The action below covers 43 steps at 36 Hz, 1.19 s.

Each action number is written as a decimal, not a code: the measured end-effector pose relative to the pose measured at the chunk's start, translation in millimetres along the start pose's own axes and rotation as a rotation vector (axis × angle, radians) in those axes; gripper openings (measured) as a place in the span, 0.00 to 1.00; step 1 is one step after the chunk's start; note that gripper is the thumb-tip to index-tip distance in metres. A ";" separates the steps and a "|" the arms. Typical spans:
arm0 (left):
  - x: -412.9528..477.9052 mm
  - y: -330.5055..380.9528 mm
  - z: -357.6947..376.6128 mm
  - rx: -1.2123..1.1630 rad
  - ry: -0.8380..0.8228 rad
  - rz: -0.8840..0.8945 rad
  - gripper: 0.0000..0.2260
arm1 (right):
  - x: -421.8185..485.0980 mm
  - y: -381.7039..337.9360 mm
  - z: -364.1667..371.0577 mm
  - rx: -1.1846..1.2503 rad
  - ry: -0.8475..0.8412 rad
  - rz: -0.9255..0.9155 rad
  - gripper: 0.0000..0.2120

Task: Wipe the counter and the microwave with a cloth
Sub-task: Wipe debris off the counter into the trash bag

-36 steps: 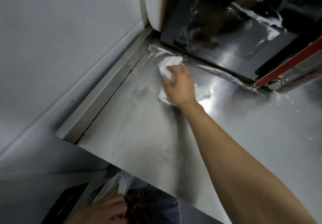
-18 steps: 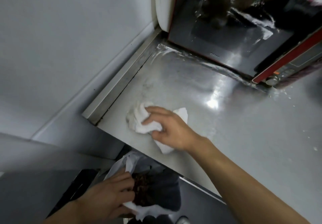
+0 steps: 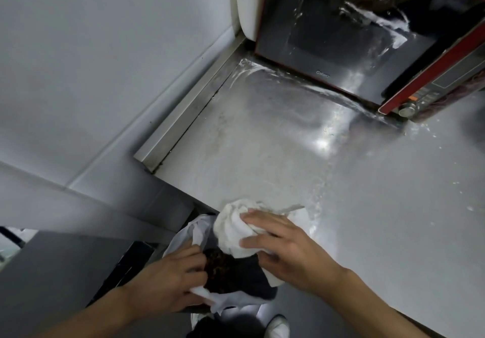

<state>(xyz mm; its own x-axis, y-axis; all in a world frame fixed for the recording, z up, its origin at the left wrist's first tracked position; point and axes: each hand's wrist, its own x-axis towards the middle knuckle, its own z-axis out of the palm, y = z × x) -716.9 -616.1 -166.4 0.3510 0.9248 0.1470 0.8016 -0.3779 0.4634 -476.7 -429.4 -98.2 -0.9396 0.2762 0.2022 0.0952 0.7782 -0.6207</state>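
A crumpled white cloth [image 3: 233, 230] lies at the near edge of the steel counter [image 3: 354, 193], partly hanging over it. My right hand [image 3: 283, 248] grips the cloth with curled fingers. Just below the edge, my left hand [image 3: 170, 280] holds open a thin white plastic bag [image 3: 189, 235] with dark brown debris inside. The red-trimmed microwave [image 3: 367, 35] stands at the back of the counter, its dark door streaked with wet smears.
A grey wall panel [image 3: 91, 62] runs along the counter's left side behind a raised steel lip [image 3: 189, 111]. White specks dot the counter on the right. A white shoe [image 3: 278, 327] shows on the floor below the bag.
My right hand dragged the cloth from near the microwave across the counter to its near edge. My left hand rose with the bag to just under that edge.
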 end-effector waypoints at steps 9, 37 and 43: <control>-5.5 0.2 2.9 0.029 0.028 0.014 0.15 | -10.5 7.2 -4.0 -0.101 0.121 0.068 0.13; -73.7 104.6 -38.5 0.041 0.267 -0.253 0.13 | -75.4 -101.9 87.8 1.308 0.319 1.620 0.12; -130.0 137.7 -44.1 0.091 0.317 -0.425 0.15 | -42.4 -139.2 108.6 1.352 0.220 1.449 0.14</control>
<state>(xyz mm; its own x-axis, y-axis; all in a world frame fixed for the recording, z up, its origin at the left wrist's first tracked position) -673.5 -786.4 -83.1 -0.1659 0.9598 0.2264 0.8848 0.0435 0.4640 -485.8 -610.7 -102.7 -0.3460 0.3282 -0.8790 0.2457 -0.8724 -0.4225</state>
